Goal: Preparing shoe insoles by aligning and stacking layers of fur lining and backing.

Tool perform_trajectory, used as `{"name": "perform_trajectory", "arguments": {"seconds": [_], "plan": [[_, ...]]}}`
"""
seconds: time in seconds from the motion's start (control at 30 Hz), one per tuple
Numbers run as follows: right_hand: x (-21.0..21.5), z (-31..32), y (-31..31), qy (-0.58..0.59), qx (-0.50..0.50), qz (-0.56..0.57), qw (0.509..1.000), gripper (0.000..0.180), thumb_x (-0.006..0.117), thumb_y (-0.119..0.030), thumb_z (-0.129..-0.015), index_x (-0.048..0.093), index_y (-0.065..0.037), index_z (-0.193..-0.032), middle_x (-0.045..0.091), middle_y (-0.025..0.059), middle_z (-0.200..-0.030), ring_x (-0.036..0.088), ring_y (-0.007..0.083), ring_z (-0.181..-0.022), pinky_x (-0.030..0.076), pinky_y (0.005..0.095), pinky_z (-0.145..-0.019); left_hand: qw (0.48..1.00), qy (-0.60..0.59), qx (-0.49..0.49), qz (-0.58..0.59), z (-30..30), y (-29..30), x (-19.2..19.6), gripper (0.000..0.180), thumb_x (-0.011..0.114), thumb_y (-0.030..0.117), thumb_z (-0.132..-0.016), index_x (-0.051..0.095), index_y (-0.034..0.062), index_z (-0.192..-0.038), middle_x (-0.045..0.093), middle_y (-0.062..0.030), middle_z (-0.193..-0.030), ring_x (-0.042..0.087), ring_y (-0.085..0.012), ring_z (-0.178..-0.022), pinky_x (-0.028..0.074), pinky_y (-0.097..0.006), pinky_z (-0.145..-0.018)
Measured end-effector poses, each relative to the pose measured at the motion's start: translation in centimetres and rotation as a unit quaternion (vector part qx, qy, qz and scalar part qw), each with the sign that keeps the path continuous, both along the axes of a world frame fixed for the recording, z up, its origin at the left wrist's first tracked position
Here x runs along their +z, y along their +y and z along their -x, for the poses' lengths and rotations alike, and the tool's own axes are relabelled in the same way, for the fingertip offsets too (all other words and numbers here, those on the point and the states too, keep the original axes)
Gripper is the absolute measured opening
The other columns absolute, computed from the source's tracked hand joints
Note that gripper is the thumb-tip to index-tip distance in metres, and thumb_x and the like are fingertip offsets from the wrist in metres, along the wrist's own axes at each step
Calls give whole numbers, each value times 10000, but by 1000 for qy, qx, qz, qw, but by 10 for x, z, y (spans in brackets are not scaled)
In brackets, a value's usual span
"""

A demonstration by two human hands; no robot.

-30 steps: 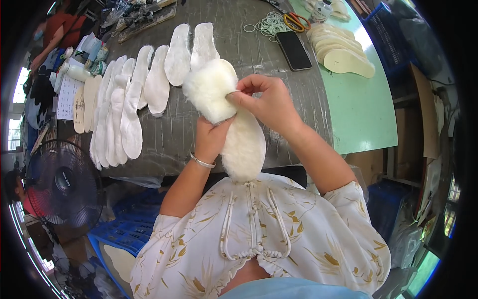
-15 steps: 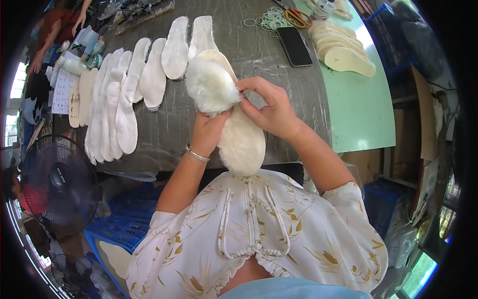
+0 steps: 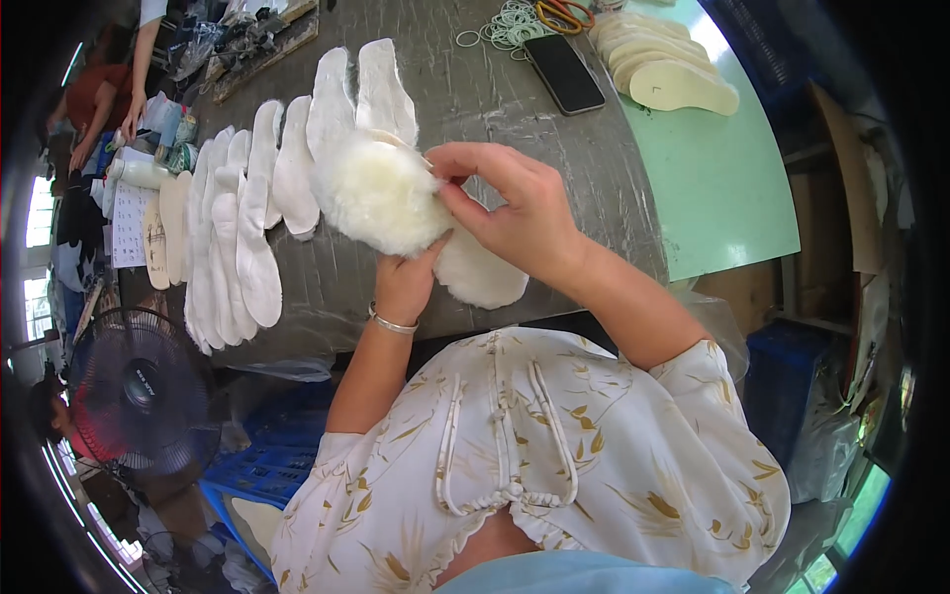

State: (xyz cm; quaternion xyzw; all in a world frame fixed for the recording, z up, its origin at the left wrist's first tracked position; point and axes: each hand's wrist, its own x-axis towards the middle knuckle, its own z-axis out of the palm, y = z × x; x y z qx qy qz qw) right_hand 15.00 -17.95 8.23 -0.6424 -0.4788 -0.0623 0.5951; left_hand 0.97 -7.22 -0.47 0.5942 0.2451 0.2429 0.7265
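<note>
A fluffy white fleece insole (image 3: 384,196) is held above the dark table, its woolly side bulging up. My left hand (image 3: 402,289) grips it from below, with the thumb showing and most fingers hidden under the wool. At its right edge, the thumb and forefinger of my right hand (image 3: 520,198) are pinched together on the rim. A paler, flatter insole (image 3: 481,269) shows below my right hand; whether it is joined to the fluffy one I cannot tell. Just beyond lie two white insoles (image 3: 387,94), and a row of several more white insoles (image 3: 259,223) spreads to the left.
A black phone (image 3: 564,75), pale rubber bands (image 3: 515,25) and orange-handled scissors (image 3: 566,14) lie at the far side. Several cream insoles (image 3: 683,87) overlap on a green board (image 3: 727,198) at right. A fan (image 3: 139,391) stands at left; another person's hand (image 3: 135,114) is far left.
Both hands have shifted left with the fluffy insole, whose woolly face now shows more fully. The paler insole below is now less visible. The view has also shifted.
</note>
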Motion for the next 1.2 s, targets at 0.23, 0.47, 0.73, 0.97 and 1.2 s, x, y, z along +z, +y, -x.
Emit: {"name": "perform_trajectory", "arguments": {"seconds": [0.23, 0.47, 0.73, 0.97, 1.2], "plan": [[10, 9, -2, -77, 10, -37, 996, 299, 723, 22, -744, 683, -71, -1025, 692, 59, -849, 661, 219, -725, 526, 318, -644, 968, -218, -67, 106, -3, -1, 33, 534, 653, 118, -914, 431, 52, -1395, 530, -72, -1343, 527, -229, -1232, 433, -398, -1045], [17, 23, -2, -21, 13, -90, 996, 244, 678, 9, -766, 666, -63, -999, 675, 72, -838, 657, 255, -748, 529, 360, -673, 960, -206, 0, 189, 5, -3, 42, 539, 660, 56, -897, 430, 87, -1384, 539, -71, -1330, 533, -241, -1232, 446, -413, -1051], [16, 26, -7, -69, 3, -101, 992, 302, 699, 22, -713, 676, -55, -1004, 678, 61, -858, 644, 223, -728, 532, 328, -648, 962, -225, 4, 155, 2, -12, 48, 537, 710, 59, -871, 457, 94, -1344, 575, -66, -1277, 567, -232, -1187, 483, -386, -1008], [25, 7, -5, 1, -3, -125, 992, 265, 674, 35, -801, 673, -21, -1060, 667, 119, -911, 658, 252, -779, 540, 328, -670, 967, -236, 15, 91, 2, -19, 38, 500, 698, 26, -874, 481, 94, -1319, 576, -51, -1260, 561, -211, -1171, 457, -383, -1014], [45, -4, -27, -21, 124, -72, 989, 212, 714, -2, -795, 719, -42, -1003, 655, 99, -940, 644, 220, -802, 528, 303, -688, 978, -209, -7, 9, -2, -9, 37, 418, 698, 38, -866, 562, 77, -1259, 618, -44, -1205, 594, -202, -1115, 470, -358, -972]]}}
